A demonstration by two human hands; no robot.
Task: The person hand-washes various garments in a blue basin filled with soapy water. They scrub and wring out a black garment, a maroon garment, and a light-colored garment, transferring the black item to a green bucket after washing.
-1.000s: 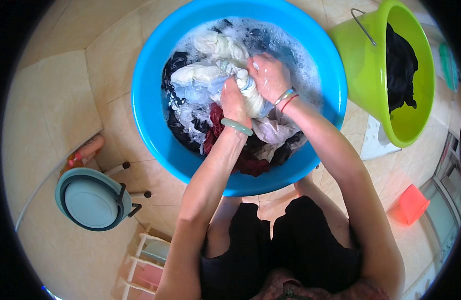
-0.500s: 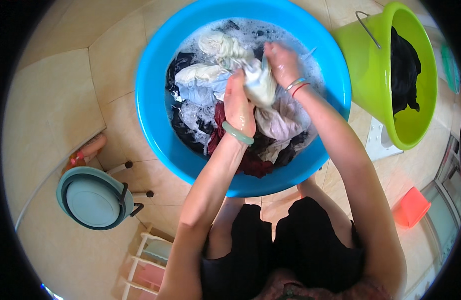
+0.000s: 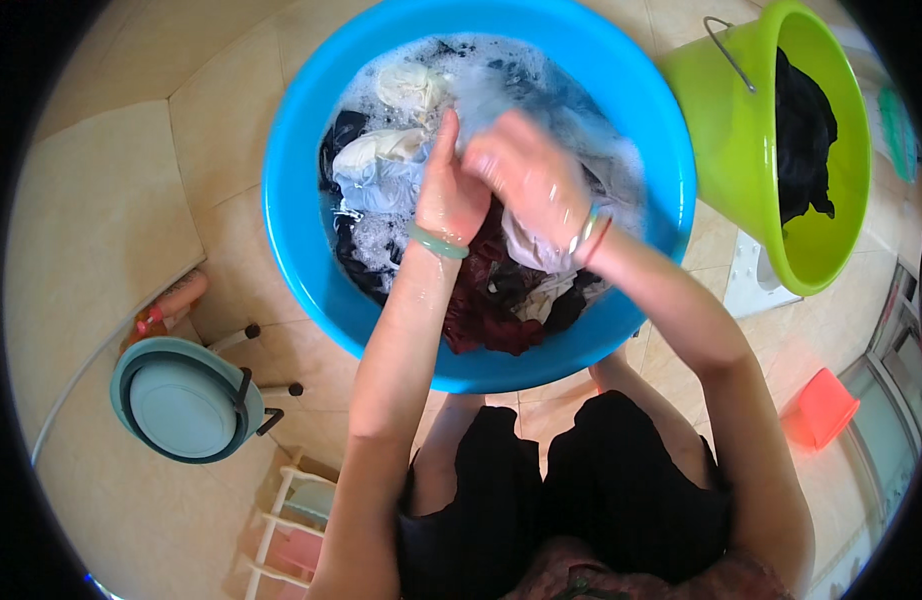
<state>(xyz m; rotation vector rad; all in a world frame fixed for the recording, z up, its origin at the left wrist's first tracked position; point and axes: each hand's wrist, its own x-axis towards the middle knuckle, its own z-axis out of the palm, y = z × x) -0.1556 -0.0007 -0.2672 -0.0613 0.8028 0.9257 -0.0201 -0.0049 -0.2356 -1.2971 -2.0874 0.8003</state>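
A round blue tub (image 3: 292, 215) holds soapy water and soaked clothes. Over its middle, my left hand (image 3: 449, 195) has its thumb pointing up, its fingers largely hidden. Beside and partly across it, my right hand (image 3: 536, 180) is curled and blurred by motion. Both close around a pale cloth garment (image 3: 486, 95), which blurs toward the far side; the part in the grip is hidden. To the left lies a white and light-blue garment (image 3: 381, 170). Below my hands are a dark red garment (image 3: 481, 310) and a pale pinkish one (image 3: 529, 245).
A lime-green bucket (image 3: 716, 130) with a black garment (image 3: 803, 140) inside tilts at the right. At the left stand a grey-blue basin (image 3: 181, 405) and a white rack (image 3: 271, 525). A coral-red container (image 3: 821, 408) sits at the lower right, on the tiled floor (image 3: 236, 240).
My right hand has come down and left against my left hand, which shifted slightly left. The white bundle that hung between them has left that spot; a pale blur shows beyond the hands.
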